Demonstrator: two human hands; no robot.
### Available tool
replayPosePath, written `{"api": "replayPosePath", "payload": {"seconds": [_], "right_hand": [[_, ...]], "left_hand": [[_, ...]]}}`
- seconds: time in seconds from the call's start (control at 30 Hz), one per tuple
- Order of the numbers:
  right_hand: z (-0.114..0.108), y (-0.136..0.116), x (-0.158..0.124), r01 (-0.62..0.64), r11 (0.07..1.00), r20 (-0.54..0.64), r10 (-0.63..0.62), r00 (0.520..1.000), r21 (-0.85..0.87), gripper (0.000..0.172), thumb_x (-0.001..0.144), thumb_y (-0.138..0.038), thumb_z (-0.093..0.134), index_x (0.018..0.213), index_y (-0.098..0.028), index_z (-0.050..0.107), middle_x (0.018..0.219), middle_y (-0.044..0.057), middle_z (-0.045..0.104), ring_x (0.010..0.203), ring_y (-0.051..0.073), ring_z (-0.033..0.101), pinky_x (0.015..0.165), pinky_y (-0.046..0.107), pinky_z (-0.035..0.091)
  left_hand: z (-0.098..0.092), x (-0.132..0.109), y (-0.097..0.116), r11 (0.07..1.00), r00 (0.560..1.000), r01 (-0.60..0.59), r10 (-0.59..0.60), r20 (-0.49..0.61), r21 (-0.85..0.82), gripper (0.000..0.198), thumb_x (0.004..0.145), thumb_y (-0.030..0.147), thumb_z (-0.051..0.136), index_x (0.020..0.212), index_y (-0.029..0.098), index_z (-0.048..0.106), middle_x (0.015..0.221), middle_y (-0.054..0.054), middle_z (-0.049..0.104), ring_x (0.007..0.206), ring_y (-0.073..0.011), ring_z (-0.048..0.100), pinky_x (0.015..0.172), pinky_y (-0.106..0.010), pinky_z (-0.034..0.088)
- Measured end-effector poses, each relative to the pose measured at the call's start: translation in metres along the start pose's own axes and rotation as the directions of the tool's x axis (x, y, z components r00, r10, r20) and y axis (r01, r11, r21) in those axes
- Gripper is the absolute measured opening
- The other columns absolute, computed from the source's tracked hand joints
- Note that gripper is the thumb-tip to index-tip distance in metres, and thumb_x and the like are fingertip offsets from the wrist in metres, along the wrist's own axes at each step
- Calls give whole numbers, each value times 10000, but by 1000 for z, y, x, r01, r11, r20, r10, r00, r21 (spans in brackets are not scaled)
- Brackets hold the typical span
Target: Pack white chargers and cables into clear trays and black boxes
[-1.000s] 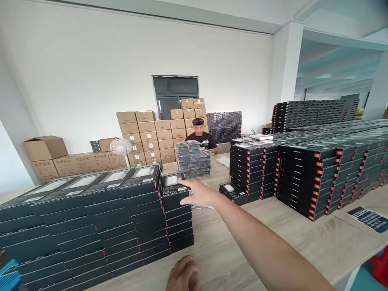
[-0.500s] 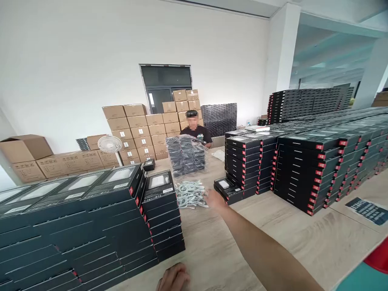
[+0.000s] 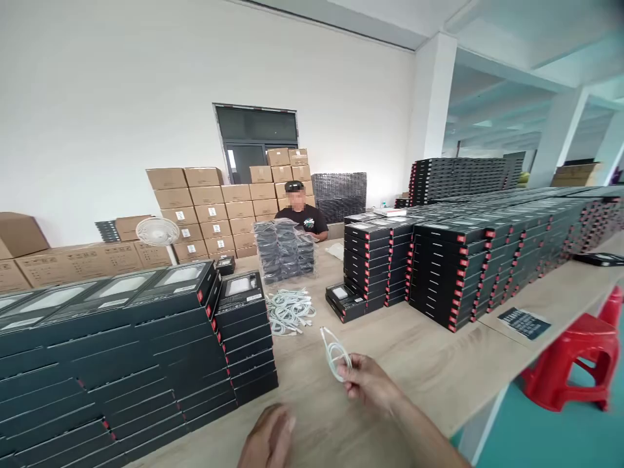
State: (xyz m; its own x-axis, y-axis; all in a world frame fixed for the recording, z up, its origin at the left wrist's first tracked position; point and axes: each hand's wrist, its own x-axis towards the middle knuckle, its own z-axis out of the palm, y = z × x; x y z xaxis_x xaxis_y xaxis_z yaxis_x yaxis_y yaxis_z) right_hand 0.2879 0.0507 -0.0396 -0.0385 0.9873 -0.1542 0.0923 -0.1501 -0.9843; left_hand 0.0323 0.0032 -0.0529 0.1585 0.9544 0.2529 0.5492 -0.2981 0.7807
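Between the thumb and fingers of my right hand (image 3: pixel 363 380), a coiled pale charging cable (image 3: pixel 336 357) is held just above the table. Its loop points away from me, toward the left. My left hand (image 3: pixel 268 437) is near the table's front, fingers curled together, with nothing visible in it. A loose pile of similar pale cables (image 3: pixel 291 312) lies farther out, beside a stack of black boxes (image 3: pixel 248 344). Behind the pile, wrapped dark packs (image 3: pixel 284 250) are stacked in clear plastic.
More black boxes (image 3: pixel 121 344) form a wall on the left. Tall stacks with red tabs (image 3: pixel 439 279) run along the right. A printed dark card (image 3: pixel 524 323) lies on the table (image 3: pixel 390 338). A person (image 3: pixel 301 218) sits opposite. Red stools (image 3: pixel 570 364) stand at right.
My right hand has come back from the cable pile with one coiled cable in it. My left hand stays near the front edge, turned slightly. The view has swung somewhat right.
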Motion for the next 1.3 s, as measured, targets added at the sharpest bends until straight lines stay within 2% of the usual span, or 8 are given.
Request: {"api": "replayPosePath", "payload": {"seconds": [0.13, 0.27, 0.5, 0.87, 0.97, 1.07, 1.17, 1.3], "right_hand": [[32, 9, -67, 98, 921, 159, -169, 973, 378, 563, 564, -613, 854, 844, -157, 678, 667, -15, 584, 534, 93, 512, 514, 227, 462], [33, -7, -95, 237, 948, 144, -270, 952, 212, 532, 696, -651, 760, 789, -129, 721, 647, 19, 599, 567, 120, 530, 545, 247, 458], [22, -42, -102, 364, 896, 69, -392, 917, 255, 434, 785, -575, 729, 874, -150, 715, 728, 21, 643, 622, 118, 532, 582, 236, 443], [29, -46, -106, 287, 892, 79, -333, 939, 349, 504, 748, -615, 741, 855, -124, 693, 566, -12, 581, 482, 106, 526, 507, 251, 460], [26, -40, -102, 288, 902, 79, -329, 941, 322, 528, 760, -612, 724, 958, -125, 683, 600, -11, 577, 494, 122, 549, 505, 264, 469], [19, -37, -101, 436, 890, -158, -416, 896, 131, 552, 796, -545, 708, 1202, -182, 620, 884, 49, 613, 681, 165, 601, 529, 270, 486], [10, -45, -104, 553, 727, -256, -672, 695, -406, 465, 888, -350, 641, 1337, -255, 560, 1056, 77, 568, 870, 194, 578, 671, 298, 502], [6, -69, -104, 474, 215, 150, -771, 619, -854, 141, 935, -191, 578, 898, -210, 713, 832, 51, 588, 787, 194, 550, 709, 308, 438]], "left_hand": [[28, 1, 71, 907, 981, 101, -21, 194, -409, 520, 866, 629, 514, 1072, 191, 703, 1016, -106, 739, 997, -284, 667, 868, -376, 549], [28, -5, 107, 854, 979, 181, -108, 174, -488, 505, 816, 679, 562, 829, 186, 672, 754, -35, 647, 726, -200, 590, 663, -287, 509], [3, -22, 121, 854, 975, 179, -89, 202, -488, 446, 797, 638, 630, 812, 193, 663, 712, -27, 618, 678, -179, 539, 588, -267, 510], [-4, -42, 115, 419, 828, 554, -184, 530, -719, 441, 737, 597, 750, 791, 177, 627, 1124, -115, 705, 835, -237, 720, 489, -221, 487], [-1, -42, 115, 475, 871, 479, -155, 466, -738, 459, 739, 597, 748, 695, 171, 582, 1001, -97, 715, 720, -172, 672, 432, -189, 402], [0, -40, 117, 525, 919, 390, -169, 356, -757, 491, 736, 606, 746, 636, 174, 536, 888, -72, 695, 699, -138, 604, 466, -191, 380], [0, -36, 116, 567, 926, 376, -193, 326, -733, 526, 725, 645, 727, 620, 181, 501, 861, -63, 675, 690, -133, 567, 501, -211, 371], [3, -31, 107, 618, 920, 384, -192, 342, -685, 578, 689, 717, 697, 617, 192, 468, 796, -50, 644, 639, -134, 548, 498, -232, 347]]}}
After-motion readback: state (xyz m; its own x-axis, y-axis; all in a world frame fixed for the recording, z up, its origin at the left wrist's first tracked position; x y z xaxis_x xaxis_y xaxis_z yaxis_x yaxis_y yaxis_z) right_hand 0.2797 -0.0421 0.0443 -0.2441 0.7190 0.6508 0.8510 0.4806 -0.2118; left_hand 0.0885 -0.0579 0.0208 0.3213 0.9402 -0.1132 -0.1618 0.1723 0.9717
